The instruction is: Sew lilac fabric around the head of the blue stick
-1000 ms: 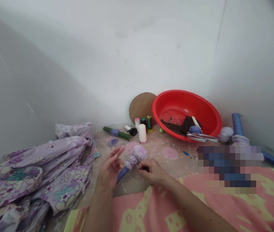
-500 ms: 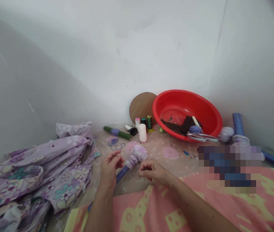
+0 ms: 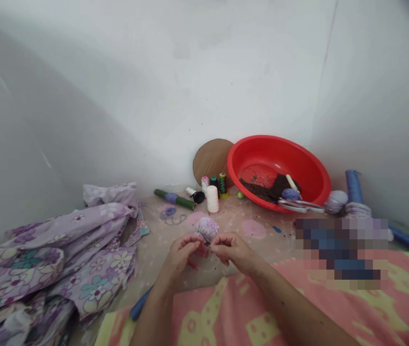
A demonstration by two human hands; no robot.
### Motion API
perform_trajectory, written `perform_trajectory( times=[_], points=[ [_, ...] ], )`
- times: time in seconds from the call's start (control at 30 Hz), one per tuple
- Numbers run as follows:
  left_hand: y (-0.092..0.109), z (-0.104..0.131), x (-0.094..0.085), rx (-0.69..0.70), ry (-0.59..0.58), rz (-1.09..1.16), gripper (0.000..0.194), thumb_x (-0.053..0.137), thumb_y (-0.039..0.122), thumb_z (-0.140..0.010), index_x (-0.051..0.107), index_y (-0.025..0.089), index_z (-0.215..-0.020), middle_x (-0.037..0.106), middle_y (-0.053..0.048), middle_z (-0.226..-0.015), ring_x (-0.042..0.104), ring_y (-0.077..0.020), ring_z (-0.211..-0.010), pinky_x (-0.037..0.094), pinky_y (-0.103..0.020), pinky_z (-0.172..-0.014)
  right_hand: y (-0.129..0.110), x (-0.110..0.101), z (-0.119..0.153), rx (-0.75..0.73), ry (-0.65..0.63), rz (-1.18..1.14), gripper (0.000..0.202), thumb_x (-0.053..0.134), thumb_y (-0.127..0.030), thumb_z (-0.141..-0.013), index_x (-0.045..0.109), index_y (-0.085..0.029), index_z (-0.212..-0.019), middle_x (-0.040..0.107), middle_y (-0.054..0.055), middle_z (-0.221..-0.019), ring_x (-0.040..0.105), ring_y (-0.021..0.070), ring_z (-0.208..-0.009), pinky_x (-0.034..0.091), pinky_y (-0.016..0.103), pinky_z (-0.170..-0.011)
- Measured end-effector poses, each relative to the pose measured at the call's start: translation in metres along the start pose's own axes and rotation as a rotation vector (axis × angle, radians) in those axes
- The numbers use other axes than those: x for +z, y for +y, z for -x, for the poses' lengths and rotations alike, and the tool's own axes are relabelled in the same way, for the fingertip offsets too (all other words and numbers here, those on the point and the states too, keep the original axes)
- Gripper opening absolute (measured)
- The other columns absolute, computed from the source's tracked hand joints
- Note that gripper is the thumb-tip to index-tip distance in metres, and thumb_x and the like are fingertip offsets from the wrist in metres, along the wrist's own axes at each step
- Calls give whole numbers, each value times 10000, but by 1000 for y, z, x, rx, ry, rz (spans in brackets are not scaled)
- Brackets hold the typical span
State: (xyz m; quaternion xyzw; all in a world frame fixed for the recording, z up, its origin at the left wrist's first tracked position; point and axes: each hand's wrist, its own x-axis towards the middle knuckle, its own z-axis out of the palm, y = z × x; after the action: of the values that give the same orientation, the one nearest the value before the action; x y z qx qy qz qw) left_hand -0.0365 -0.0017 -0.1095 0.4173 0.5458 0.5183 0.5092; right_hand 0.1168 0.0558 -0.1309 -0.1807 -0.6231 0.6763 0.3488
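Note:
My left hand [image 3: 181, 257] and my right hand [image 3: 236, 251] are close together, fingertips pinched. Between them runs a thin pale thread [image 3: 207, 251] in a small loop, its ends at the fingertips. Just beyond my fingers lies a round head wrapped in lilac flowered cloth [image 3: 207, 228]. My hands hide the gathered cloth below this head. A blue rod [image 3: 141, 303] shows at its lower end, left of my left forearm; the rest of it is covered.
Lilac flowered fabric [image 3: 96, 254] is heaped at left. Behind stand several thread spools [image 3: 212, 199], a green tube [image 3: 175, 198] and a cardboard disc [image 3: 209, 161]. A red basin [image 3: 279, 149] with scissors [image 3: 301, 206] leans at right. A pink-yellow cloth [image 3: 222, 312] lies in front.
My left hand has moved right, from beside the rod to my right hand, and its fingers have closed on the thread. My right hand has shifted slightly up.

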Motion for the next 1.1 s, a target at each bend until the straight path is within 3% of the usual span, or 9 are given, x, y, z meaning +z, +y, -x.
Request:
perform_trajectory(
  times=[0.2,0.33,0.5,0.6,0.67,0.77,0.9,1.0,1.1],
  points=[
    [-5,0,10,-171,-237,-26,350,453,454,-709,516,137,-845,626,-60,-691,575,-133,-484,303,-171,-344,-4,-2,0,-12,15,-15,218,615,-352,-652,567,-141,-625,433,-61,-452,325,33,-371,230,171,-361],
    [-5,0,10,-181,-234,-60,487,302,556,-754,476,137,-932,635,-53,-640,408,-59,-294,231,-174,-316,-2,-6,1,-18,36,-86,183,628,-314,-654,569,-141,-649,410,-71,-445,318,29,-366,228,173,-369],
    [6,6,0,-177,-200,-173,667,191,650,-731,488,104,-972,621,-61,-556,313,-44,-246,128,-181,-293,-4,-13,2,-32,37,-239,165,646,-285,-637,553,-150,-653,383,-86,-417,270,25,-344,199,175,-353],
    [14,15,-9,-133,-207,-259,573,318,609,-729,559,99,-827,577,-27,-463,277,-28,-247,105,-177,-294,-5,-16,1,-38,43,-265,169,655,-277,-625,546,-150,-643,384,-88,-423,269,22,-343,194,175,-351],
    [18,22,-15,-146,-301,-317,443,468,531,-700,593,106,-710,515,12,-388,265,-19,-249,100,-170,-294,-6,-16,1,-37,45,-246,176,659,-281,-617,542,-150,-631,390,-87,-429,276,21,-345,194,176,-353],
    [23,32,-19,-139,-398,-302,298,574,410,-673,631,118,-680,481,36,-358,275,-14,-257,135,-154,-299,-7,-15,1,-17,61,-171,176,659,-287,-605,553,-148,-616,400,-84,-429,283,22,-342,202,179,-353],
    [29,42,-20,-39,-474,-253,262,615,381,-646,663,123,-653,566,-18,-427,384,-44,-284,250,-156,-313,-9,-12,1,24,87,-54,162,656,-285,-593,585,-145,-635,422,-76,-443,303,27,-349,213,184,-355],
    [29,48,-26,125,-519,-159,330,642,473,-579,670,148,-633,623,-67,-508,525,-125,-379,373,-218,-385,-10,-11,1,18,110,5,161,640,-296,-614,601,-149,-665,433,-68,-486,311,28,-376,217,182,-367],
    [28,52,-36,287,-498,-128,411,623,581,-517,668,187,-625,615,-68,-470,564,-166,-428,401,-261,-453,-9,-12,0,-15,134,37,175,619,-313,-639,615,-153,-709,446,-55,-530,328,35,-415,230,180,-382]
  ],
)
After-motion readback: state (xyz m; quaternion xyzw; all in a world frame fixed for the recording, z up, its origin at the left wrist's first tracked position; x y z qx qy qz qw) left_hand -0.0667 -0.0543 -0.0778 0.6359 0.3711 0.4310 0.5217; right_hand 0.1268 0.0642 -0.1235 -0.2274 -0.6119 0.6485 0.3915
